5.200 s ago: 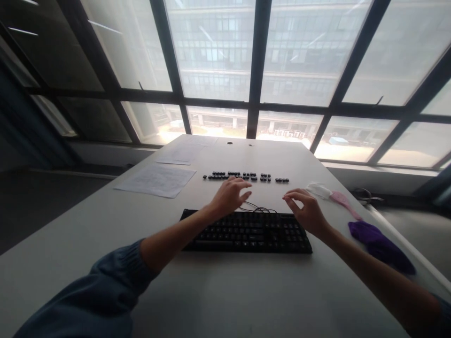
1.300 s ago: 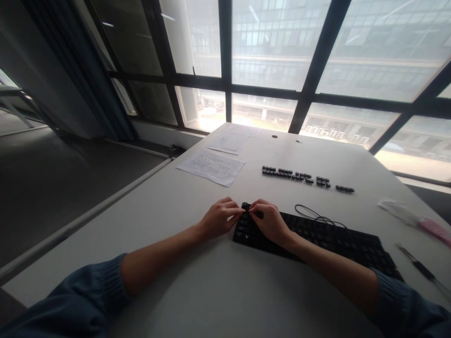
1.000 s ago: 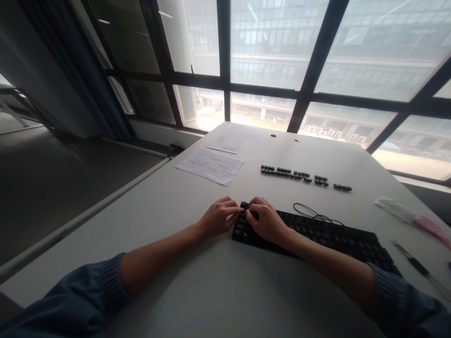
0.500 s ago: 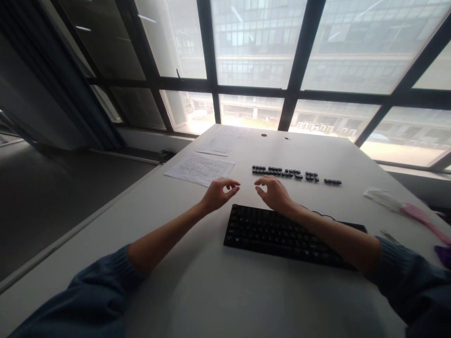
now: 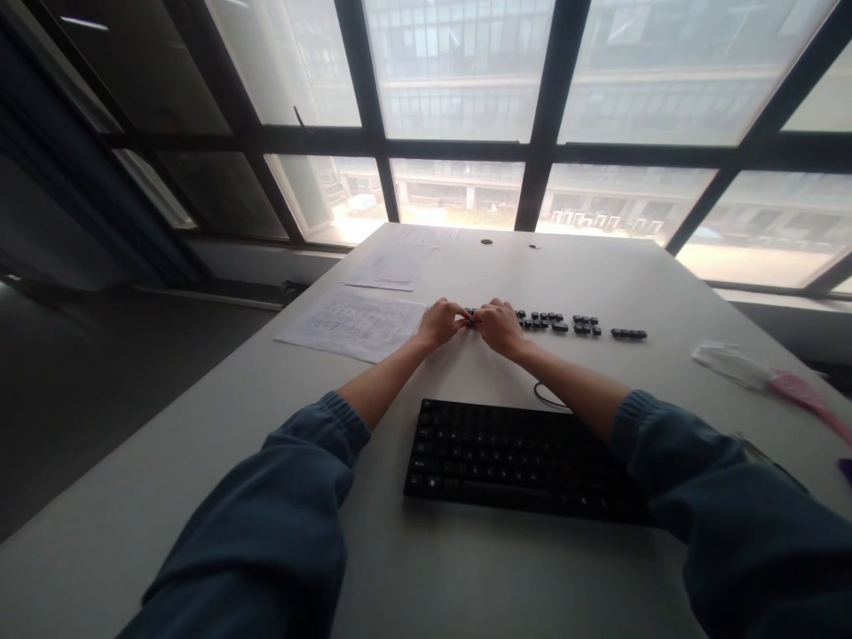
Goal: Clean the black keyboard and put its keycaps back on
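Loose black keycaps [image 5: 560, 327] stand in short rows across the white table, beyond the keyboard. At the left end of these rows, my left hand [image 5: 439, 323] has its thumb and fingertips closed at a keycap [image 5: 471, 316]. Facing it from the other side, my right hand [image 5: 500, 327] is also closed, its fingertips on the same small spot. It covers part of the rows, and the exact hold of each finger is hard to see. Nearer to me lies the black keyboard [image 5: 493, 453], its right part hidden under my right sleeve.
Printed papers [image 5: 352, 321] lie left of my hands. A black cable [image 5: 549, 395] loops behind the keyboard. On the right are a white item with a pink handle [image 5: 802, 395] and a small metal tool [image 5: 752, 448]. Large windows stand past the table's far edge.
Both hands have moved forward from above the keyboard's back edge to the left end of the keycap rows. Their fingers, apart before, have closed there. The view has shifted slightly.
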Available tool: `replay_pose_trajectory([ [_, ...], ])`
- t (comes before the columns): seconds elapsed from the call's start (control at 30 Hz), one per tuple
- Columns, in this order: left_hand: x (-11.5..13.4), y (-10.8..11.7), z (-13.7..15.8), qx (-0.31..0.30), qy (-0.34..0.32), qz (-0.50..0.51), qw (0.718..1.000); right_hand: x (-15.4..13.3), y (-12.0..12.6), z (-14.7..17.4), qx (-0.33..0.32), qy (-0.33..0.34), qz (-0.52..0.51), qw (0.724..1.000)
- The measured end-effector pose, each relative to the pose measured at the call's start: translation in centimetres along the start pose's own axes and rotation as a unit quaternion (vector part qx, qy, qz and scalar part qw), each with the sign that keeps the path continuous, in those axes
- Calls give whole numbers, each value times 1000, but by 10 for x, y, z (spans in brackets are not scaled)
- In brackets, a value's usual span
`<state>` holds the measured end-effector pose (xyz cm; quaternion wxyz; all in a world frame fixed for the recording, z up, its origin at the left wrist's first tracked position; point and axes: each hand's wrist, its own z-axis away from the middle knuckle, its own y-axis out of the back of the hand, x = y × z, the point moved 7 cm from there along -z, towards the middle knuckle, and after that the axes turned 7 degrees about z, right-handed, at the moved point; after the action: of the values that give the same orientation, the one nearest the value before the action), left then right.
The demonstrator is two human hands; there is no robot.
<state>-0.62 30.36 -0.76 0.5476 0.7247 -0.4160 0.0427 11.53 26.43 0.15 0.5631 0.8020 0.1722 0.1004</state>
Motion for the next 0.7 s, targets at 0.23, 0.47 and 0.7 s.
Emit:
replay_pose_trajectory([
  [0.23, 2, 16, 13, 25, 0, 18, 1000, -2, -1, -3, -10, 14, -2, 1000],
  [0.47, 24, 73, 66, 75, 4, 64, 995, -6, -3, -8, -15, 18, -11, 1000],
  [0.7, 45, 108, 131, 101, 7, 139, 985, 5, 6, -1, 13, 12, -24, 1000],
])
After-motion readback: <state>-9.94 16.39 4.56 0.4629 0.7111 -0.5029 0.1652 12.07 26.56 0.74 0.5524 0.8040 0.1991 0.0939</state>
